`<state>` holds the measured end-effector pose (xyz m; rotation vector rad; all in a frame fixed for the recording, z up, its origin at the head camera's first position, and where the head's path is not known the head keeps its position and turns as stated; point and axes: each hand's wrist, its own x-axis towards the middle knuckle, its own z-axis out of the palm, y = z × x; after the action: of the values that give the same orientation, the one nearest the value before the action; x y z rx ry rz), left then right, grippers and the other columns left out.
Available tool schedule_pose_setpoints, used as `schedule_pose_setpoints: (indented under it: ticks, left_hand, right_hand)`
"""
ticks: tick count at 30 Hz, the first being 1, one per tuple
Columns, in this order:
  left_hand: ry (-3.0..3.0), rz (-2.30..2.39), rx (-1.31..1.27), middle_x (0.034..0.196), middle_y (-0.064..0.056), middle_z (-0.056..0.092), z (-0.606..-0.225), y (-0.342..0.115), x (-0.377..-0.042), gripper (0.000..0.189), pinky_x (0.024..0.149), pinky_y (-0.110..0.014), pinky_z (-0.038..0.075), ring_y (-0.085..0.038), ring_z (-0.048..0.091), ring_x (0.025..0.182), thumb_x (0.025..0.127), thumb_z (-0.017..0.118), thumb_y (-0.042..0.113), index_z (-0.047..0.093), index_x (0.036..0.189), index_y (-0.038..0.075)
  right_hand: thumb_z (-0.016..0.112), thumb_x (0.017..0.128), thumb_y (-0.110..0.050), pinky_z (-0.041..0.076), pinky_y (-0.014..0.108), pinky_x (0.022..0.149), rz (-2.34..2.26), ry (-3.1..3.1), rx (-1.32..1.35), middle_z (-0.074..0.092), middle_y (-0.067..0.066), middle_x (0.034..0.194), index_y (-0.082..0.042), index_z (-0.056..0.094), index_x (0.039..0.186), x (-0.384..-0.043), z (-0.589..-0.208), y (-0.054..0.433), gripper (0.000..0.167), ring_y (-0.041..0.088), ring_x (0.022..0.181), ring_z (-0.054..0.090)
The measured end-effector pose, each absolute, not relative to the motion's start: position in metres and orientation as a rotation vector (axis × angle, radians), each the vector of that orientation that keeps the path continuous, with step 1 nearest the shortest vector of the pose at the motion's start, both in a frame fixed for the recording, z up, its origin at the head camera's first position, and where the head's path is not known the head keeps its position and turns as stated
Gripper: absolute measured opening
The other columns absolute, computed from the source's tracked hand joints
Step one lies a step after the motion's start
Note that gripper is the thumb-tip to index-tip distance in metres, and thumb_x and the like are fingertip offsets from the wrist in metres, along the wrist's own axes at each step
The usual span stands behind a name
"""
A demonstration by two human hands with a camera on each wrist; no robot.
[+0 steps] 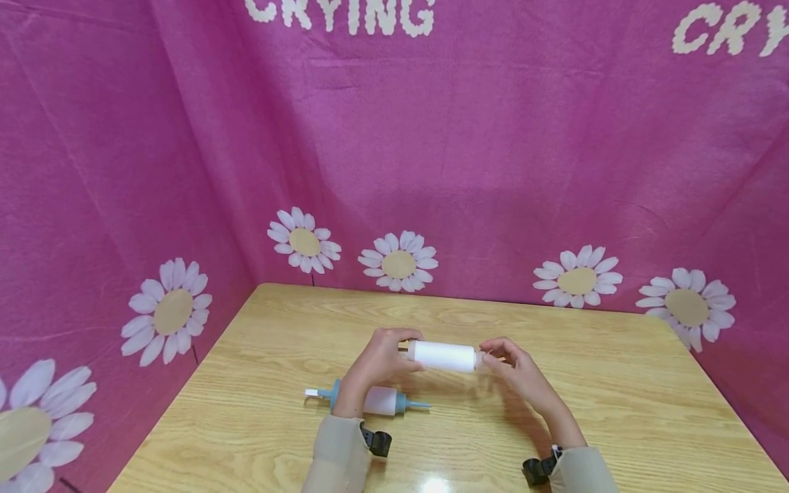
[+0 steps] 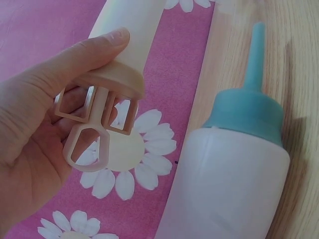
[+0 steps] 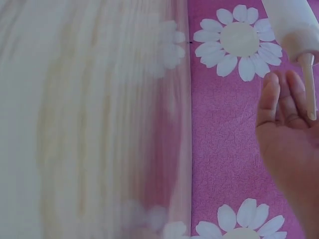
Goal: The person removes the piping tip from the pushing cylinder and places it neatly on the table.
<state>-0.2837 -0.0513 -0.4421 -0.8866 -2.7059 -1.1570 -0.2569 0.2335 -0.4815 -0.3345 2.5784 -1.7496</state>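
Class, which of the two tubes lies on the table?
The teal-ended tube. What sets it apart: the beige-ended tube is held up in the left hand.

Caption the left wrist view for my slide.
A left hand grips a white tube by its beige end, near a teal-topped bottle.

Daisy-printed magenta cloth [image 1: 493, 150] hangs behind and left; wood-grain table [image 1: 622, 397] reflects glare [image 1: 435, 485].

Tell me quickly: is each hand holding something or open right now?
Left hand: holding the white tube by one end.
Right hand: open, fingers beside the tube's nozzle; touching or not, I can't tell.
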Motion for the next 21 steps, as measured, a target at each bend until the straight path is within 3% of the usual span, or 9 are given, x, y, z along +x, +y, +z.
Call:
schedule_pose_setpoints:
  ticks: [2, 5, 9, 11, 15, 21]
  left_hand:
    - [-2.708, -1.157, -0.885, 0.099, -0.001, 0.073, -0.4417, -0.0513, -0.2836, 0.035, 0.073, -0.024, 0.053, -0.011, 0.06, 0.083, 0.073, 0.087, 0.019, 0.071, 0.104, 0.016]
    - [-2.711, -1.158, -0.883, 0.099, -0.002, 0.073, -0.441, -0.0509, -0.2832, 0.035, 0.073, -0.024, 0.053, -0.012, 0.06, 0.083, 0.073, 0.087, 0.019, 0.071, 0.104, 0.015]
    - [-2.721, -1.165, -0.878, 0.1, -0.002, 0.073, -0.4405, -0.0507, -0.2824, 0.035, 0.074, -0.025, 0.054, -0.013, 0.061, 0.083, 0.074, 0.086, 0.018, 0.07, 0.104, 0.015]
    - [-2.726, -1.173, -0.875, 0.101, -0.003, 0.073, -0.4403, -0.0508, -0.2823, 0.035, 0.074, -0.025, 0.054, -0.014, 0.062, 0.084, 0.074, 0.086, 0.018, 0.07, 0.105, 0.015]
    - [-2.727, -1.168, -0.876, 0.102, -0.003, 0.073, -0.4404, -0.0518, -0.2826, 0.036, 0.073, -0.025, 0.054, -0.014, 0.062, 0.084, 0.074, 0.086, 0.018, 0.07, 0.106, 0.015]
    - [-2.718, -1.15, -0.879, 0.101, -0.003, 0.074, -0.4409, -0.054, -0.2831, 0.036, 0.072, -0.023, 0.053, -0.013, 0.062, 0.082, 0.074, 0.086, 0.018, 0.071, 0.106, 0.015]
  right_hand:
    - [0.049, 0.103, -0.031, 0.052, 0.027, 0.083, -1.721, 2.59, -0.265, 0.062, 0.016, 0.118, 0.005, 0.056, 0.124, -0.2573, -0.479, 0.2329, 0.042, 0.002, 0.094, 0.056]
    - [0.039, 0.106, -0.036, 0.053, 0.029, 0.079, -1.686, 2.564, -0.192, 0.068, 0.023, 0.107, 0.011, 0.059, 0.119, -0.2579, -0.4763, 0.2323, 0.053, 0.006, 0.085, 0.06]
    - [0.041, 0.105, -0.036, 0.052, 0.03, 0.069, -1.64, 2.526, -0.192, 0.07, 0.015, 0.079, 0.011, 0.066, 0.103, -0.258, -0.4745, 0.2316, 0.053, 0.013, 0.071, 0.06]
    - [0.045, 0.104, -0.035, 0.052, 0.029, 0.068, -1.644, 2.521, -0.203, 0.068, 0.009, 0.074, 0.008, 0.067, 0.096, -0.2579, -0.4742, 0.2312, 0.049, 0.014, 0.069, 0.058]
    - [0.053, 0.101, -0.031, 0.05, 0.029, 0.072, -1.672, 2.513, -0.253, 0.064, 0.006, 0.078, 0.006, 0.065, 0.099, -0.2567, -0.4739, 0.231, 0.039, 0.014, 0.072, 0.056]
    - [0.062, 0.096, -0.024, 0.054, 0.031, 0.079, -1.726, 2.471, -0.318, 0.064, 0.002, 0.098, 0.004, 0.061, 0.111, -0.2557, -0.4767, 0.2317, 0.032, 0.011, 0.088, 0.06]
